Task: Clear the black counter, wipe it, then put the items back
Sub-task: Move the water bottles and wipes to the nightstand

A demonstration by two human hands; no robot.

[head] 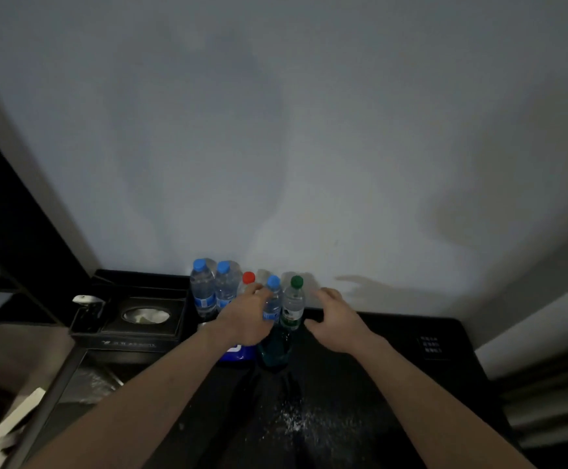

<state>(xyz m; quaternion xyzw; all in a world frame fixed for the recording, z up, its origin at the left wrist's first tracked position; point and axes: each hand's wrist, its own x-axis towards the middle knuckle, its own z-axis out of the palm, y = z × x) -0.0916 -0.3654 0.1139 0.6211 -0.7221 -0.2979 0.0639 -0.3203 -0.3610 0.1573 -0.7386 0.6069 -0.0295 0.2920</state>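
**Bottle group at the back of the bench: left hand grasping, right hand released**

At far left we see a black tray [130,340] holding a tissue box [145,314], pushed against the wall. Just right of it stand two blue-capped bottles [213,289], upright and touching, also against the wall; this placement keeps the front of the black bench [394,384] free.

Our left hand [247,319] grasps a third blue-capped bottle [272,301], fingers curled round its body. A red-capped bottle [248,279] stands just behind this hand, mostly hidden. A green-capped bottle [292,304] stands upright, touching the held bottle on its right.

Our right hand [335,319] hovers just right of the green-capped bottle, fingers spread and relaxed, holding nothing; we judge it is positioned to take that bottle.

White specks [296,424] lie on the near bench surface. We cannot tell whether the bottles are being cleared or returned.
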